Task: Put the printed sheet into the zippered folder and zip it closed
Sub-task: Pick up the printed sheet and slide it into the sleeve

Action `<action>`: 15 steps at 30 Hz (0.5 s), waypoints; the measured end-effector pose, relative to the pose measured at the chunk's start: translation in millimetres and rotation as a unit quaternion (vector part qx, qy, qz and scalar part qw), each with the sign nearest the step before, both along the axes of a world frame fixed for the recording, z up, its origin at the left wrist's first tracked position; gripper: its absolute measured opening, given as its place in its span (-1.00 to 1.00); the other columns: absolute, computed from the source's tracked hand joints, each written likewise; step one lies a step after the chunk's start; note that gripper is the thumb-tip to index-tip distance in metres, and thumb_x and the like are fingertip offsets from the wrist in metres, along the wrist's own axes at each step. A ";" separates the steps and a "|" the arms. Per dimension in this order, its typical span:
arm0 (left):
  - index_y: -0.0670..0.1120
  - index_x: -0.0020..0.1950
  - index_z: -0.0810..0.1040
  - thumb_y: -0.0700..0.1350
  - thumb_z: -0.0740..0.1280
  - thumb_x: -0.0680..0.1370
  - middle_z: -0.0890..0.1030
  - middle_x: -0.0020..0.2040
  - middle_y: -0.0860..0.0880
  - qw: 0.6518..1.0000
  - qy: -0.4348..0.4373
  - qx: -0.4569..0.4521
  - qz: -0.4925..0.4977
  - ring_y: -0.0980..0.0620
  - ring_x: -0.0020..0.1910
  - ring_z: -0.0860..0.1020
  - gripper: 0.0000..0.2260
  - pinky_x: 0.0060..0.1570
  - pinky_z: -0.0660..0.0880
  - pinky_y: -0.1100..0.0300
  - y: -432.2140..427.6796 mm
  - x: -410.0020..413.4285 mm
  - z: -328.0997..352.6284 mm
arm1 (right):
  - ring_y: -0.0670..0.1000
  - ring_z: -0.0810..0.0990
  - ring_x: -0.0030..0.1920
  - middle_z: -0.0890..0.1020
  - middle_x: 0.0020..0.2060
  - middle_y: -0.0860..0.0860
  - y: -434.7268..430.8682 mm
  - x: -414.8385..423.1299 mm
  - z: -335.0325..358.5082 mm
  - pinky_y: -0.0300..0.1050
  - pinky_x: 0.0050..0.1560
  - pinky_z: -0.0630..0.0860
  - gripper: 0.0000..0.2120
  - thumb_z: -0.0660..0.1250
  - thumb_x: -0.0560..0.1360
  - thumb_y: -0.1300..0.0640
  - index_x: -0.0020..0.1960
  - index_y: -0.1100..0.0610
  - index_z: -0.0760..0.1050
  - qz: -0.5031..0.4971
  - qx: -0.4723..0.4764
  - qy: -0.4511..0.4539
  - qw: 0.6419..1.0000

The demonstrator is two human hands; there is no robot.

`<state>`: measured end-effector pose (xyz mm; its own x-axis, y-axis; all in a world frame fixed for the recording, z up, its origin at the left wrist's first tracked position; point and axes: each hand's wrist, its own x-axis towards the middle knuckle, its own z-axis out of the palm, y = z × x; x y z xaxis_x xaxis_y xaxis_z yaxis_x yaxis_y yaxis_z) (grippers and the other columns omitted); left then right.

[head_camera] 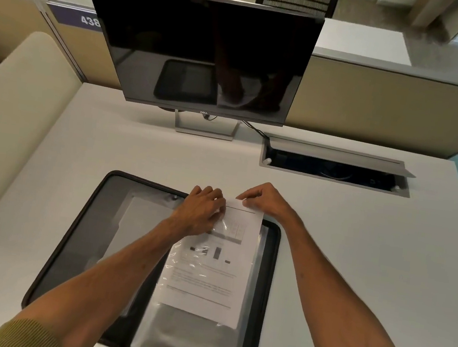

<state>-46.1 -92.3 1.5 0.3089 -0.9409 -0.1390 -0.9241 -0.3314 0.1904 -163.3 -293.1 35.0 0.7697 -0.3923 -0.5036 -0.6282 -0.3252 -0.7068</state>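
Desk (pixel 357 248) left passable at 3 and 9 o'clock of zippered folder (pixel 75 228); 12 barred by monitor (pixel 200 53), 1 by open cable hatch (pixel 336 170).

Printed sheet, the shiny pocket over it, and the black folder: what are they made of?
Printed sheet: thin white paper, matte, with dark print.
Clear sleeve: looks like soft glossy plastic; it is see-through, wrinkled and flashes white glare.
Zippered folder: the black rim looks like woven fabric, but it is too blurry to be sure.

White desk (pixel 329 244) with dark monitor (pixel 200 53), beige partition (pixel 376 105) behind.
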 end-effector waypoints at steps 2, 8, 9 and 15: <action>0.00 0.31 0.58 0.02 0.22 0.71 0.51 0.40 0.04 1.000 -0.008 -0.004 0.009 -0.04 0.32 0.51 -0.76 0.33 0.40 -0.01 0.9 -4.4 2.9 | 0.11 0.66 0.23 0.74 0.18 0.12 7.5 -4.8 0.2 0.01 0.36 0.59 -0.77 0.43 0.58 0.29 0.20 0.20 0.74 0.020 -0.004 0.014 1.000; -0.01 0.36 0.55 -0.01 0.19 0.74 0.54 0.42 0.00 0.999 -0.011 0.028 0.027 -0.07 0.45 0.45 -0.74 0.43 0.38 -0.01 -1.7 -14.8 8.3 | 0.14 0.68 0.20 0.75 0.12 0.13 30.5 -16.0 4.6 0.03 0.33 0.60 -0.79 0.37 0.61 0.27 0.16 0.20 0.75 0.051 -0.026 0.039 0.998; -0.03 0.35 0.54 -0.01 0.17 0.75 0.57 0.38 -0.01 0.999 -0.016 0.034 0.028 -0.08 0.42 0.46 -0.74 0.41 0.39 -0.01 -1.9 -15.9 9.3 | 0.13 0.66 0.21 0.74 0.13 0.11 35.4 -15.6 5.2 0.06 0.35 0.59 -0.80 0.37 0.63 0.20 0.16 0.17 0.75 0.059 -0.044 0.045 0.996; -0.06 0.33 0.53 -0.05 0.17 0.74 0.59 0.27 -0.05 0.997 -0.021 0.049 0.048 -0.12 0.29 0.54 -0.76 0.32 0.44 -0.03 -1.1 -17.8 12.0 | 0.08 0.46 0.38 0.50 0.35 0.02 53.4 -19.6 5.7 0.22 0.49 0.34 -0.70 0.47 0.56 -0.15 0.15 0.04 0.70 0.114 -0.172 0.072 0.976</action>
<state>-63.8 -93.4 13.5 0.4044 -0.8892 -0.2142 -0.8938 -0.4338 0.1134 -182.9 -239.7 40.8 0.7874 -0.3837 -0.4825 -0.5969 -0.6703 -0.4409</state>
